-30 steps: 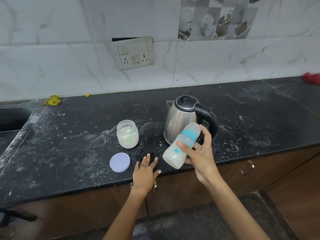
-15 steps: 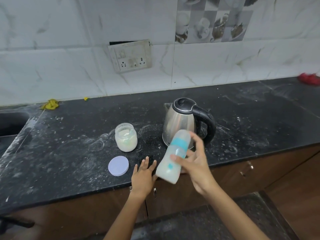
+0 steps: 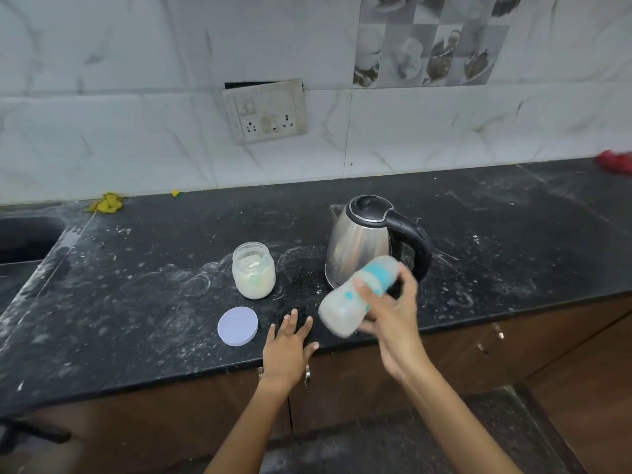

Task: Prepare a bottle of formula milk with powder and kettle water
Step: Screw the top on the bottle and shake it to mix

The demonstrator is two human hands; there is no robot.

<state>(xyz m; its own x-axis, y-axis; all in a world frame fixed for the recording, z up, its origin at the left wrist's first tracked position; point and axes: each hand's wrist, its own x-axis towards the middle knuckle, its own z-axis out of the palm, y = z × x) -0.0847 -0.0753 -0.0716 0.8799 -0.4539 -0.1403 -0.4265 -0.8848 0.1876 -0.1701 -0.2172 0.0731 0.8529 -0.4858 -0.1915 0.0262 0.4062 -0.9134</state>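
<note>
My right hand (image 3: 393, 314) grips a capped baby bottle (image 3: 345, 309) with a teal collar and milky liquid inside. The bottle is tilted, blurred by motion, and held in the air in front of the steel kettle (image 3: 362, 244), which stands with its lid down and its black handle to the right. An open glass jar of white powder (image 3: 253, 275) stands left of the kettle. Its pale purple lid (image 3: 237, 326) lies flat on the counter nearer to me. My left hand (image 3: 287, 350) rests flat, fingers spread, on the counter's front edge.
The black counter (image 3: 136, 302) is dusted with white powder. A sink (image 3: 24, 237) lies at the far left, with a yellow scrap (image 3: 106, 203) near the wall. A wall socket plate (image 3: 265, 112) hangs above. Something red (image 3: 614, 160) sits at the far right. Wooden cabinets stand below.
My right hand has kept moving the tilted bottle up and down in front of the kettle, which blurs it. My left hand has stayed flat on the counter edge.
</note>
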